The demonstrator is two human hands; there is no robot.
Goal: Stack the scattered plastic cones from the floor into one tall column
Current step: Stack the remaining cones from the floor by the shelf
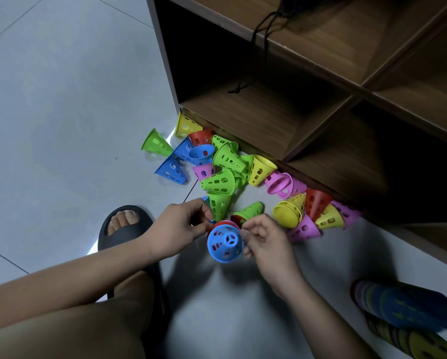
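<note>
**A:** Where do we have the blue cone point(225, 242)?

**B:** Low over the floor point(61, 99), between our hands, with its narrow, spoked tip turned towards us. It sits nested over a red cone point(222, 224), whose rim peeks out behind it. Both are thin moulded plastic, pierced with small slots.

**A:** And our hands?

**B:** Apart, one on each side. Our right hand point(264, 242) has its fingers curled, pinching the blue cone's right wall. Our left hand point(181, 226) is curled at the red rim, just beside a green cone point(218, 206). Which of the two it grips, we cannot tell.

**A:** What else do we see?

**B:** The scattered cones point(229, 158), in green, yellow, pink, red and blue, lie tumbled on glossy grey tiles along the bottom edge of the wood-grain shelf unit point(295, 130). A blurred column of nested cones point(404, 307) lies at the lower right of the floor. A black cord point(237, 88) dangles from a shelf. Our foot wears a matte black slide sandal point(129, 235).
</note>
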